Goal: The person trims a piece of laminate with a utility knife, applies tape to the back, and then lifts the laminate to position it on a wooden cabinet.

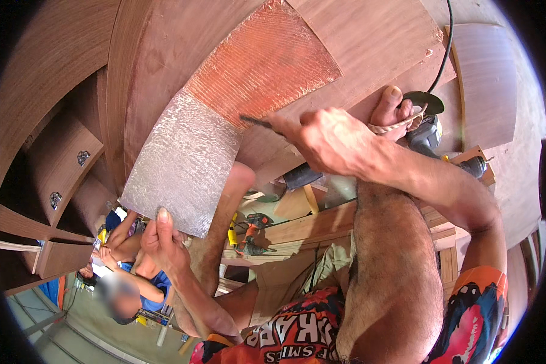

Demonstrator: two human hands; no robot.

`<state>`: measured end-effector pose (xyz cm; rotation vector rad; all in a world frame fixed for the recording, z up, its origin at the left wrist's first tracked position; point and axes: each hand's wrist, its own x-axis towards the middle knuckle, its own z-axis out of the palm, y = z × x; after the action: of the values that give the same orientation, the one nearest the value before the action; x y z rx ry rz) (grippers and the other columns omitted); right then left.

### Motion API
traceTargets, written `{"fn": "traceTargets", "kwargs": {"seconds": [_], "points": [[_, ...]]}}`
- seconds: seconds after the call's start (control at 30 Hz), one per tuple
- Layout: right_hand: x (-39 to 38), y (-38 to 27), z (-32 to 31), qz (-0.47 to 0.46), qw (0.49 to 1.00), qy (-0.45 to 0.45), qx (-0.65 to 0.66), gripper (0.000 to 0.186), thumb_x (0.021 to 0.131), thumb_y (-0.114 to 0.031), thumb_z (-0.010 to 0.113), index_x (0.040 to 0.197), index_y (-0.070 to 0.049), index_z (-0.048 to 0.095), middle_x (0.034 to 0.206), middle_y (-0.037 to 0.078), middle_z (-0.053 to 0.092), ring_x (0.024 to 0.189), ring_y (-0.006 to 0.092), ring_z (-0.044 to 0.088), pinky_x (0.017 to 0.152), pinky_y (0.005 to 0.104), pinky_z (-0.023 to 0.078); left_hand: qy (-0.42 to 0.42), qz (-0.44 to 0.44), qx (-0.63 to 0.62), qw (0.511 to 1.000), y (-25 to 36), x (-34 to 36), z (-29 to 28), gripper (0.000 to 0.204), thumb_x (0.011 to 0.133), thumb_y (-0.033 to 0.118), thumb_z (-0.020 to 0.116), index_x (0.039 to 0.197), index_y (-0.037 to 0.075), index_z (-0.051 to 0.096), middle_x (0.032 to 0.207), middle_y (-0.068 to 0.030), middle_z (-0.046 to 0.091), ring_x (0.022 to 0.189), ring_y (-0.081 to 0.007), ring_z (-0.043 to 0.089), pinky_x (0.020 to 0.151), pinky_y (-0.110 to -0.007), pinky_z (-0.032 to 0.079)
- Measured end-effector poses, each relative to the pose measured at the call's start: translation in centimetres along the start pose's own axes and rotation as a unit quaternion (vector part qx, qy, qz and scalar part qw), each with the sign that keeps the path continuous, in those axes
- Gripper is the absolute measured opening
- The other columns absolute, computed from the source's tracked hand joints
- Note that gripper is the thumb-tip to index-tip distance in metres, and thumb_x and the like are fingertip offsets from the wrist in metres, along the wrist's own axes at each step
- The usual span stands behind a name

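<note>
My left hand (pixel 164 236) grips the lower edge of a grey, speckled, glossy sheet (pixel 173 151), thumb on top. The sheet's upper end meets an orange, finely ridged, wet-looking patch (pixel 264 57) on a pale wooden panel (pixel 352 42). My right hand (pixel 321 136) is closed on a thin dark flat tool (pixel 255 121), its tip at the patch's lower edge, beside the sheet. My bare foot (pixel 388 109) in a sandal rests to the right of that hand, near a dark power tool (pixel 424 136) with a cord.
A wooden cabinet (pixel 60 158) with open compartments stands at left. A co-worker (pixel 151 282) works at lower left. An orange-black drill (pixel 255 233) lies among timber strips (pixel 291 227) below the panel. Another panel (pixel 485 85) lies at right.
</note>
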<state>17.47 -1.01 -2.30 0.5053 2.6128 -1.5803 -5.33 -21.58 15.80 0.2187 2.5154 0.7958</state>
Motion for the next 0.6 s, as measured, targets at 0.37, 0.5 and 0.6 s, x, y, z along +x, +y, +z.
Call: {"fn": "traceTargets", "kwargs": {"seconds": [0.37, 0.5, 0.6], "points": [[10.4, 0.0, 4.2, 0.003, 0.996, 0.079, 0.034, 0.06, 0.092, -0.011, 0.057, 0.151, -0.001, 0.048, 0.063, 0.022, 0.064, 0.057, 0.0366, 0.07, 0.054, 0.0482, 0.058, -0.026, 0.048, 0.025, 0.998, -1.2, 0.2, -0.8, 0.033, 0.102, 0.024, 0.065, 0.074, 0.009, 0.057, 0.059, 0.0052, 0.048, 0.047, -0.0038, 0.038, 0.045, -0.023, 0.027], [10.8, -0.2, 4.5, -0.004, 0.995, 0.1, 0.026, 0.058, 0.092, -0.011, 0.058, 0.148, 0.0, 0.05, 0.064, 0.022, 0.065, 0.058, 0.0367, 0.07, 0.055, 0.0476, 0.058, -0.02, 0.041, 0.008, 0.999, -1.2, 0.0, -0.7, 0.036, 0.102, 0.025, 0.066, 0.071, 0.009, 0.056, 0.058, 0.0049, 0.047, 0.048, -0.0037, 0.038, 0.046, -0.023, 0.027], [10.7, -0.1, 4.3, -0.013, 0.996, 0.082, 0.02, 0.057, 0.091, -0.012, 0.059, 0.147, 0.0, 0.051, 0.065, 0.022, 0.066, 0.059, 0.0369, 0.071, 0.056, 0.047, 0.058, 0.005, 0.022, -0.009, 1.0, -0.9, -0.2, -0.1, 0.041, 0.1, 0.025, 0.067, 0.066, 0.008, 0.054, 0.058, 0.0051, 0.046, 0.051, -0.0033, 0.038, 0.048, -0.023, 0.026]]}}
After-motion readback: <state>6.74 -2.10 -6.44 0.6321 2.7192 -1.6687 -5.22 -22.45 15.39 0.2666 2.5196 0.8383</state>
